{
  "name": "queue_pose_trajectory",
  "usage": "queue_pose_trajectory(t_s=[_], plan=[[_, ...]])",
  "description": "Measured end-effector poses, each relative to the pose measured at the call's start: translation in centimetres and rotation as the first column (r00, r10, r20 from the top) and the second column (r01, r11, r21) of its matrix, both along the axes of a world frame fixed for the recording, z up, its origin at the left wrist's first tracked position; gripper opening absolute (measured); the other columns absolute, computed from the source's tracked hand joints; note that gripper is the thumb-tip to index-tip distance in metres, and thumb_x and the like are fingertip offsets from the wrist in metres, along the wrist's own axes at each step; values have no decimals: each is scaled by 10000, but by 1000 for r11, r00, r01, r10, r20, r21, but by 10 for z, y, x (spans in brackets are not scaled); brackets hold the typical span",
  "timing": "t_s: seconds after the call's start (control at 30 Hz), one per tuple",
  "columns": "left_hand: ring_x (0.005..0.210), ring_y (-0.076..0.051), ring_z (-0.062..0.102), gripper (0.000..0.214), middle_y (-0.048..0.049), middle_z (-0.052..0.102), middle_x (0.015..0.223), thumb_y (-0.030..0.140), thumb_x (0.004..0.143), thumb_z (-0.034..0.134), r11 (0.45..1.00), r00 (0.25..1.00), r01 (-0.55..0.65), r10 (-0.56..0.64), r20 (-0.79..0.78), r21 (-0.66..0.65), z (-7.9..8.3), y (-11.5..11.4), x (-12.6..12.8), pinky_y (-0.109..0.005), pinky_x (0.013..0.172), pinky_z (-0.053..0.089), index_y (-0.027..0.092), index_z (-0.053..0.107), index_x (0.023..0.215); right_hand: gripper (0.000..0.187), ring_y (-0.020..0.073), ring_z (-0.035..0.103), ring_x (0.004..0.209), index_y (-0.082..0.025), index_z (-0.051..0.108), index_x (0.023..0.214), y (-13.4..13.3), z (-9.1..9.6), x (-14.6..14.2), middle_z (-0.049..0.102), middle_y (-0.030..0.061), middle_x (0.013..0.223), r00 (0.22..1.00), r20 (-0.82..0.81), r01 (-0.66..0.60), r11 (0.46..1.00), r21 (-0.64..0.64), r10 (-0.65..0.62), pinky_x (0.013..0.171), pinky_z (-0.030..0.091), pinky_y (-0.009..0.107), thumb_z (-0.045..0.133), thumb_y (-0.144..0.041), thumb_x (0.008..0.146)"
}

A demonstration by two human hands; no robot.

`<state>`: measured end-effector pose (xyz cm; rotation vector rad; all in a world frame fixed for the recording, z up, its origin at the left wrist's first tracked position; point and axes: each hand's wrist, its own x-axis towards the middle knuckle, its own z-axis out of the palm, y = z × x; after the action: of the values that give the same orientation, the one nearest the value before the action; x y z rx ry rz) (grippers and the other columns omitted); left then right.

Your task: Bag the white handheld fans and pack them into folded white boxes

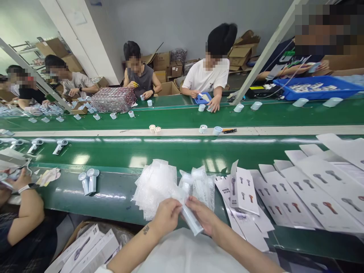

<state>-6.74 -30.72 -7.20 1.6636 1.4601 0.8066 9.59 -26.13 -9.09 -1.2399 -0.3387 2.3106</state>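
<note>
In front of my body, both hands are at a light blue handheld fan (193,223), its handle slanting down toward me. The fan's upper end is hidden under clear bubble wrap and my fingers. My left hand (165,217) is closed, pinching the bubble bag (176,194) near the fan. Wrapped along the handle's right side is my right hand (202,215). A pile of flat bubble bags (155,180) lies just beyond my left hand. Several bagged fans (199,182) rest beyond my right hand.
Two unwrapped fans (89,181) lie to the left. Printed boxes (244,191) and flat cartons (301,189) cover the right side. A carton of white boxes (88,248) stands low at left. Co-workers sit across the green conveyor (176,149); a co-worker's arm (25,212) is at left.
</note>
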Motion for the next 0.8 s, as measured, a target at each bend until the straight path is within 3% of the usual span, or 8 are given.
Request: queue_pose_trajectory(t_s=[0.13,0.23,0.33,0.4,0.53,0.6,0.73,0.8], plan=[[693,-154,578,142,-29,660,727,225,822,529,975,977,-127,155,146,-183,19,12,11,-273,698,465,168,654,784,323,158,615,616,-241,464,833,-7,16,9,626,-34,691,996,50,-72,997,-42,74,624,505,309,750,-311,699],[627,-129,527,115,5,607,654,239,786,562,951,949,-128,201,245,-282,37,15,10,-241,624,431,165,635,738,284,144,528,567,-233,456,723,-11,33,26,536,-49,597,912,367,-262,949,177,183,558,429,267,692,-389,749],[601,-117,493,132,19,565,622,266,787,560,941,925,-127,227,304,-315,50,11,10,-228,594,409,166,619,725,321,157,457,583,-232,456,650,-17,55,47,484,-34,596,712,692,-555,696,456,115,567,367,281,600,-465,819],[616,-120,503,147,10,581,642,269,798,548,949,938,-98,189,292,-298,55,6,14,-229,602,411,165,631,735,341,178,464,614,-236,462,643,-21,70,60,511,-10,629,636,768,-674,537,508,72,594,356,298,535,-488,861],[663,-141,577,146,-14,661,696,197,772,549,944,963,208,-153,221,-254,57,-5,19,-242,640,444,175,690,741,335,188,518,667,-223,558,665,-23,88,95,596,15,701,585,727,-805,366,467,360,625,369,288,523,-472,888],[697,-158,620,147,-17,699,732,181,754,572,901,920,355,-289,264,-250,57,-6,20,-257,679,472,187,719,761,350,178,519,673,-212,566,634,-20,89,115,585,9,684,604,645,-794,419,440,468,632,384,272,612,-497,832],[730,-198,667,158,-50,741,791,242,808,594,923,906,242,-104,411,-300,61,5,35,-305,695,523,207,743,849,488,226,613,771,-225,628,787,-9,74,121,652,45,813,879,303,-436,876,204,367,692,481,322,644,-703,690],[813,-212,692,173,-59,763,888,246,838,590,908,865,335,-191,463,-251,65,10,51,-322,760,548,254,750,901,573,285,659,838,-213,651,869,-5,62,105,686,90,862,942,214,-273,961,40,259,725,519,389,601,-752,679]])
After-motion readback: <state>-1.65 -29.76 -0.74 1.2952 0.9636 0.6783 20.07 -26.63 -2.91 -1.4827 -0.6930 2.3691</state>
